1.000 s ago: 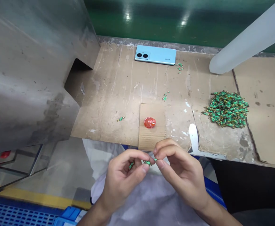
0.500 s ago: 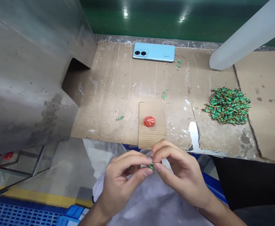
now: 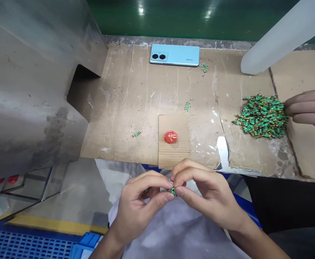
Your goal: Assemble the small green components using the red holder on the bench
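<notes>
Close to my lap, just below the bench edge, my left hand pinches a small green-and-dark piece between thumb and forefinger. My right hand meets it from the other side, thumb and fingertips closed at the same piece. Fingertips cover much of it, so its exact kind cannot be made out. Beyond my hands a shiny red oval dish sits on a small cardboard square. To the left of that lies a single green, gold and black piece.
A large pile of green pieces lies to the right, with another person's hand at its edge. Small green bits lie mid-bench. A light-blue phone, a white tube and a metal housing surround the cardboard-covered bench.
Another person's hand has come in from the right to the edge of the pile. My own hands keep nearly the same pinch on the small piece. The view has shifted slightly.
</notes>
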`<state>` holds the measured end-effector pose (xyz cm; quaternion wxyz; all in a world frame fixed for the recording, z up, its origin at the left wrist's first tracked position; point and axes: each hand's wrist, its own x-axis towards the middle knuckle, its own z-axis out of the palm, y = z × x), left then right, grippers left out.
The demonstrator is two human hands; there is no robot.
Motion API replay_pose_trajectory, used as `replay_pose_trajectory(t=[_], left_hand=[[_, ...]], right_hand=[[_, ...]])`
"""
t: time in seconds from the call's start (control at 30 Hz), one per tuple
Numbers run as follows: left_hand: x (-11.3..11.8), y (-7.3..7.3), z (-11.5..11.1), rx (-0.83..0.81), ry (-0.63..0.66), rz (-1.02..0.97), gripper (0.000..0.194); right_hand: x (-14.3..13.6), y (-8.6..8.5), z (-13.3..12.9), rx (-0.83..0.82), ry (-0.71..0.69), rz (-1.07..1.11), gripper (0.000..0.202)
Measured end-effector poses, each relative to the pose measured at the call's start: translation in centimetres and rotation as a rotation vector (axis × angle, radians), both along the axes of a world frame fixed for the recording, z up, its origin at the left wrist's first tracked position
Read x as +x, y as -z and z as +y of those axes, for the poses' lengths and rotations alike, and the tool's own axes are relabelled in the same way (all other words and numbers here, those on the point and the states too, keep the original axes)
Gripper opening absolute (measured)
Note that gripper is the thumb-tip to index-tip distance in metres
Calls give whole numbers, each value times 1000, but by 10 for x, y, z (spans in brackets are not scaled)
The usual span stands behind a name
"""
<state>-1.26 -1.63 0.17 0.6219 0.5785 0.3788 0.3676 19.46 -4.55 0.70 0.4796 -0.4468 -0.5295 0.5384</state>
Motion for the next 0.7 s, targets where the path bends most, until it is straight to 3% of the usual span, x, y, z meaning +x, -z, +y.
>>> replay_pose_trajectory(t=[0.47,0.7], left_hand=[[0,1,5,64,68,19,12],[2,5,7,-45,75,-46,4]], right_hand=[[7,-4,2,-41,-37,-35,8],[13,-10,3,-32,-100,-67,9]])
